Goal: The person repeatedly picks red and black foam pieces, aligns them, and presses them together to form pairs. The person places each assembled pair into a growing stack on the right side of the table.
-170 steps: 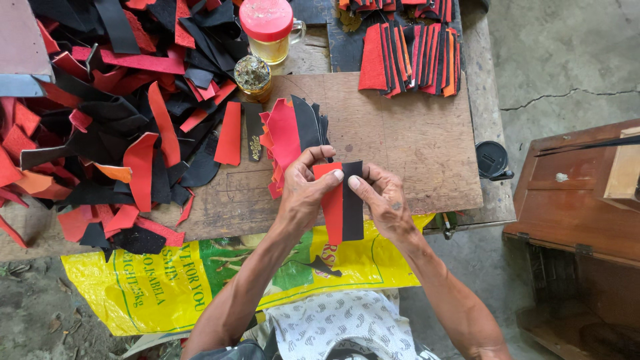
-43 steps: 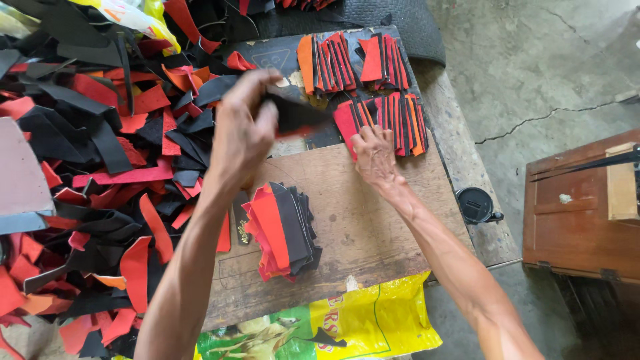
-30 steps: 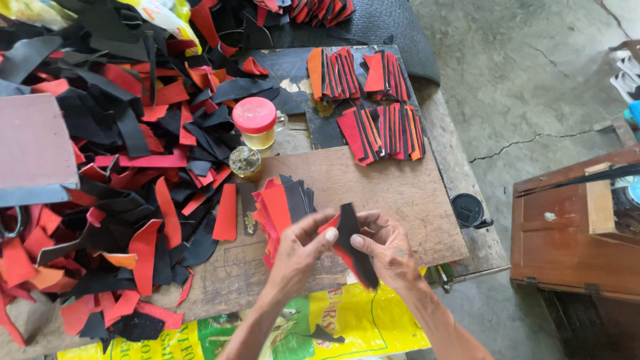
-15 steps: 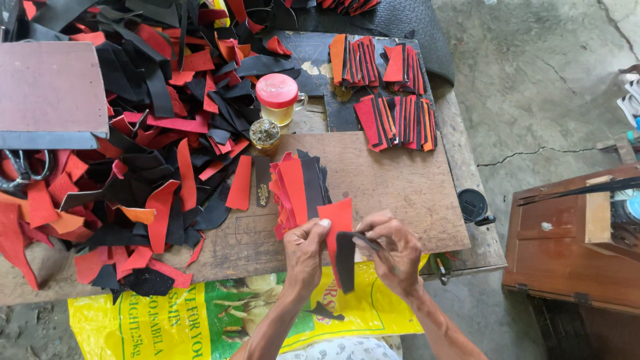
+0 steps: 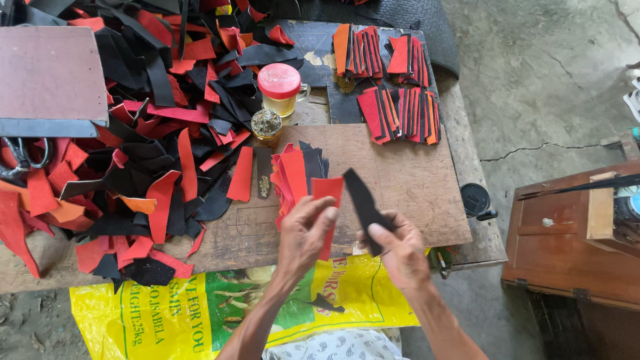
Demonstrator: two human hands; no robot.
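Head cam, single view: looks steeply down from above the person, facing away from the body. Near edge: forearms, left hand (image 5: 303, 230) and right hand (image 5: 399, 250), close to lens. Mid: wooden board (image 5: 413, 180). Far edge: sorted stacks (image 5: 393, 87). Left: scrap pile (image 5: 133, 133). Right: concrete floor (image 5: 533, 80), wooden box (image 5: 567, 247).

Red strip (image 5: 328, 200) upright, black strip (image 5: 363, 203) tilted, apart.
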